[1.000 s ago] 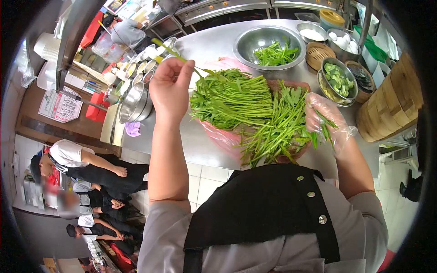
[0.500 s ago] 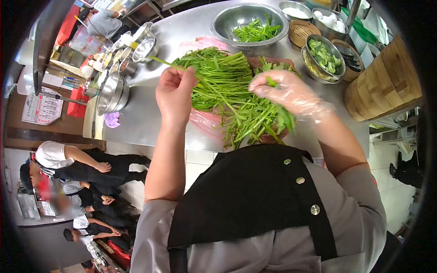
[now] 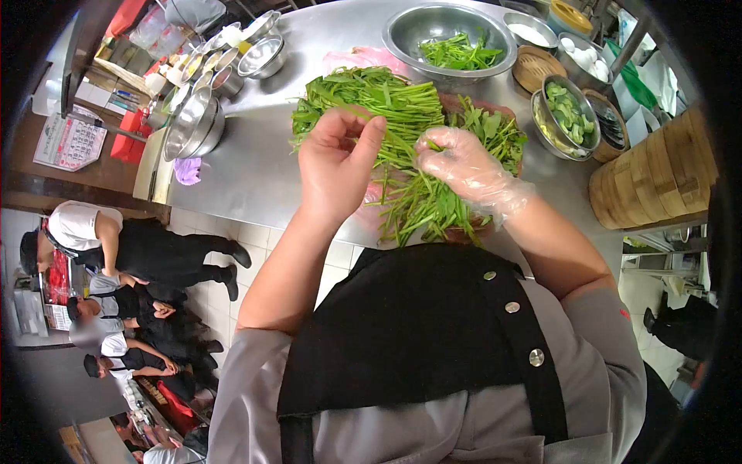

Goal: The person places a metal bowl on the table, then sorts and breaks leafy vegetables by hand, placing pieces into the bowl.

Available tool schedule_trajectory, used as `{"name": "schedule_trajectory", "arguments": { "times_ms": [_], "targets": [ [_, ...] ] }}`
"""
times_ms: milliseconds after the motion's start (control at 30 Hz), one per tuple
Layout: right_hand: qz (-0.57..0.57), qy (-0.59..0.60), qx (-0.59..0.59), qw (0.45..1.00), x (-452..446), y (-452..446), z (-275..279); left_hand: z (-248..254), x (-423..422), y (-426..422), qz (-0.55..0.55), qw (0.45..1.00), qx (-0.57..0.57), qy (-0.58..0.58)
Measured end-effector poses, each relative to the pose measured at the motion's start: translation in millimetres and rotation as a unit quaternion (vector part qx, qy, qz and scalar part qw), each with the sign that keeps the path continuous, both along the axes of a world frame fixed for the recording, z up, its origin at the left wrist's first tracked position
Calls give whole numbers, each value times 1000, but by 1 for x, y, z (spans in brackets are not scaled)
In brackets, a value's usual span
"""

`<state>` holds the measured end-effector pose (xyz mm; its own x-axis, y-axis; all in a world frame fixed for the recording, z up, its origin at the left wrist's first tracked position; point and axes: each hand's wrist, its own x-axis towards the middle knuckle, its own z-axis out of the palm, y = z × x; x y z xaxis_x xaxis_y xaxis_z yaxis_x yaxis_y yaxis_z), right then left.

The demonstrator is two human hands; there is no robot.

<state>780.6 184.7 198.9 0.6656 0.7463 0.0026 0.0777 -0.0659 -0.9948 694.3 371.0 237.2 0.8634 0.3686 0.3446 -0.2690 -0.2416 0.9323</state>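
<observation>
A heap of leafy greens with long thin stems (image 3: pixel 413 104) lies across the steel table before me. My left hand (image 3: pixel 338 166), bare, is raised over its near left side, fingers curled and thumb up; whatever lies between them is hidden. In a clear plastic glove, my right hand (image 3: pixel 464 166) is closed above the loose stems (image 3: pixel 421 205), with a bit of green stem (image 3: pixel 433 145) showing at its fingertips. Pink plastic (image 3: pixel 367 59) shows under the heap. Beyond it stands a large steel bowl (image 3: pixel 398 35) holding some picked greens (image 3: pixel 462 52).
At right are a bowl of cut green vegetable (image 3: pixel 568 112), a bowl of eggs (image 3: pixel 585 58), a woven steamer lid (image 3: pixel 535 68) and stacked bamboo steamers (image 3: pixel 657 170). Steel bowls (image 3: pixel 193 127) stand at left. Several people, one in a white shirt (image 3: pixel 81 224), are off to the left.
My left hand has moved right and nearer my right hand; the long stem it held no longer shows. My right hand has shifted slightly left and down. The view has tilted a little.
</observation>
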Motion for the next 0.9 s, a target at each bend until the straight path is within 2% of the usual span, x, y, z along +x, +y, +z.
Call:
{"name": "schedule_trajectory", "arguments": {
  "times_ms": [67, 167, 267, 333, 400, 533, 567, 633, 667, 700, 733, 767, 833, 867, 900],
  "targets": [
    [-41, 32, 16, 999, -3, 2, -1, 0, 2, -1, 2, 998, 51, -39],
    [-122, 107, 134, 978, -7, 2, 5, 1, 2, -9, 42, 984, 109, -135],
    [-187, 181, 178, 949, 14, -20, 4, 27, -3, -5, 29, 986, 94, -134],
    [-126, 264, 213, 932, 31, -49, 13, 36, -5, 3, 30, 986, 159, -47],
    [-145, 282, 294, 902, 36, -65, 19, 37, -3, 7, 7, 976, 215, 45],
    [-97, 259, 296, 914, 43, -91, 28, 36, 17, -27, -78, 936, 321, 119],
    [-120, 248, 332, 902, 36, -91, 23, 34, 23, -27, -89, 942, 305, 105],
    [-96, 244, 338, 904, 33, -102, 21, 28, 37, -22, -113, 952, 276, 76],
    [-84, 242, 342, 904, 34, -109, 19, 24, 41, -15, -100, 939, 322, 74],
    [-105, 291, 325, 894, 37, -115, 18, 20, 43, -2, -88, 923, 368, 71],
    [-137, 287, 308, 897, 36, -119, 19, 14, 44, 10, -77, 904, 415, 69],
    [-169, 284, 291, 898, 32, -123, 20, 5, 42, 19, -79, 888, 436, 126],
    [-230, 286, 277, 888, 24, -124, 21, -26, 39, 37, -70, 816, 560, 129],
    [-210, 291, 277, 892, 26, -125, 18, -42, 37, 44, -65, 773, 618, 130],
    [-189, 294, 276, 895, 28, -127, 17, -47, 36, 43, -68, 789, 593, 149]
  ]
}}
